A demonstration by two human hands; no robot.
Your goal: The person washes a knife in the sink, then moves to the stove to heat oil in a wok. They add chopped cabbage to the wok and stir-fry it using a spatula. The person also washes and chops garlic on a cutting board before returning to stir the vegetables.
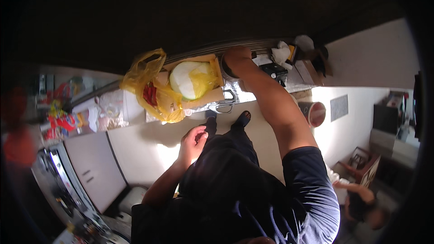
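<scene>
Single upright fisheye view from the left of two side-by-side cameras worn on a person's head. It looks steeply down, past the dark-clothed torso at lower centre, to the pale floor mid-frame. The torso is nearby; a cluttered ledge crosses the upper half, farther off. Straight edges bend toward the rim, and blackness rounds the corners.

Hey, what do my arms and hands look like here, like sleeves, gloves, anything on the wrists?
Your left hand and right hand are bare, with no gloves. The right sleeve is short, dark navy and plain, ending near the elbow; the left sleeve is equally dark. No watch shows on either wrist; rings are too small to tell.
</scene>
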